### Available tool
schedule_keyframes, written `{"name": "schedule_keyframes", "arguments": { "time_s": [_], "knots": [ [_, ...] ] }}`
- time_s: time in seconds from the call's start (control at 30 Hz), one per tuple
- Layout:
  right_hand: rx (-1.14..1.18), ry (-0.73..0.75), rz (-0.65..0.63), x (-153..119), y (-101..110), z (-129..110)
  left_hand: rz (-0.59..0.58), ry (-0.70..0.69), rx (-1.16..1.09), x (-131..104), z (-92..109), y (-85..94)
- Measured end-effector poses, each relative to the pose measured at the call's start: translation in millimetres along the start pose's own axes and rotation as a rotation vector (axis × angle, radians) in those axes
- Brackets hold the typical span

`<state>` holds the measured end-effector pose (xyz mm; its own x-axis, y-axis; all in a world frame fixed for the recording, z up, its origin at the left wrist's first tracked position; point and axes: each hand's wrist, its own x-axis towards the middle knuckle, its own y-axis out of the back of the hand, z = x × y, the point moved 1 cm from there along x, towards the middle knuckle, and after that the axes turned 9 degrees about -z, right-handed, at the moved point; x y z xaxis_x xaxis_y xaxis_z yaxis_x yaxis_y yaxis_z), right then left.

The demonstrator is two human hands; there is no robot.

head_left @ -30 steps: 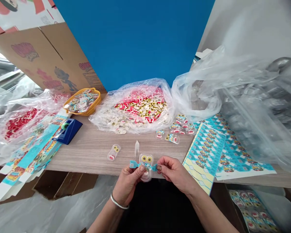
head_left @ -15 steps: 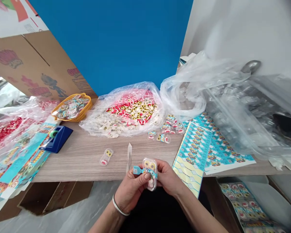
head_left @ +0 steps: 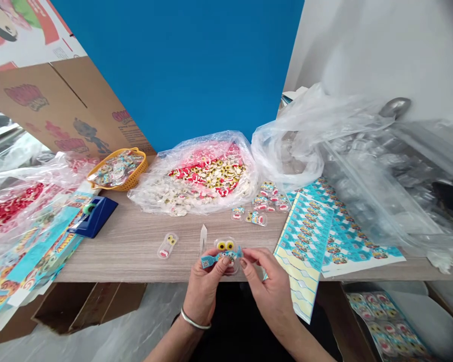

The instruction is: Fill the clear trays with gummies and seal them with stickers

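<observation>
A small clear plastic pack [head_left: 231, 243] with two yellow eye pieces sits between my hands at the table's front edge, a blue printed sticker [head_left: 208, 261] lying across it. My left hand [head_left: 204, 291] grips the pack, thumb on the sticker's middle. On the other side, my right hand [head_left: 266, 281] has its thumb and forefinger at the sticker's right end, which sticks out past the pack. A similar pack [head_left: 168, 246] lies on the table to the left. Behind my left hand lies a pale pointed blade-like tool [head_left: 203, 238].
An open bag of candy-like pieces [head_left: 211, 173] stands at the back, beside a yellow basket [head_left: 138, 173]. A blue tape dispenser [head_left: 96, 218] is at left. Finished-looking packs [head_left: 255, 217], sticker sheets [head_left: 305, 226] and a clear bin [head_left: 373, 201] are at right.
The pack has turned to show its eye pieces upright and lies flatter. My right hand has shifted from the pack's side to the sticker's right end, its fingers more visible.
</observation>
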<state>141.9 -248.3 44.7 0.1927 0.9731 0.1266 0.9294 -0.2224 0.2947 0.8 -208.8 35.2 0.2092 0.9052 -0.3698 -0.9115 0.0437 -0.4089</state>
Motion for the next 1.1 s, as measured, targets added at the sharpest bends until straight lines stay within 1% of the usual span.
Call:
{"name": "schedule_keyframes", "arguments": {
  "time_s": [0.07,0.13,0.2,0.33,0.43,0.57,0.63,0.7,0.8,0.9,1.0,1.1],
  "knots": [
    [0.008,0.009,0.002,0.6,-8.5,-1.0,-0.02,-0.067,0.098,-1.6,-1.6,-0.5],
    [0.045,-0.013,0.004,2.5,-13.8,1.4,-0.049,-0.127,0.18,-1.8,-3.2,1.7],
    [0.116,-0.036,-0.041,4.7,-15.0,4.3,-0.104,-0.146,0.231,0.0,-4.0,5.6],
    [0.25,-0.065,-0.2,8.0,-11.0,7.5,-0.228,-0.071,0.24,6.2,-3.7,12.8],
    [0.311,-0.114,-0.262,10.0,-10.0,10.1,-0.26,-0.005,0.193,9.0,-2.8,13.6],
    [0.349,-0.171,-0.328,12.9,-12.6,15.0,-0.28,0.045,0.165,8.9,-0.8,10.0],
    [0.359,-0.186,-0.338,13.6,-13.5,17.8,-0.274,0.071,0.174,8.4,1.1,8.6],
    [0.384,-0.199,-0.314,13.4,-13.0,21.0,-0.246,0.075,0.192,8.2,4.1,8.7],
    [0.39,-0.233,-0.255,12.2,-9.8,26.0,-0.183,0.017,0.211,8.7,10.1,11.0],
    [0.407,-0.252,-0.254,10.6,-5.3,28.0,-0.161,-0.001,0.177,9.5,14.7,13.7],
    [0.51,-0.266,-0.281,8.6,-2.5,25.8,-0.196,0.064,0.083,10.0,15.4,13.5],
    [0.623,-0.269,-0.317,6.5,-1.8,21.4,-0.275,0.184,-0.069,9.8,12.0,8.5]
  ]
}}
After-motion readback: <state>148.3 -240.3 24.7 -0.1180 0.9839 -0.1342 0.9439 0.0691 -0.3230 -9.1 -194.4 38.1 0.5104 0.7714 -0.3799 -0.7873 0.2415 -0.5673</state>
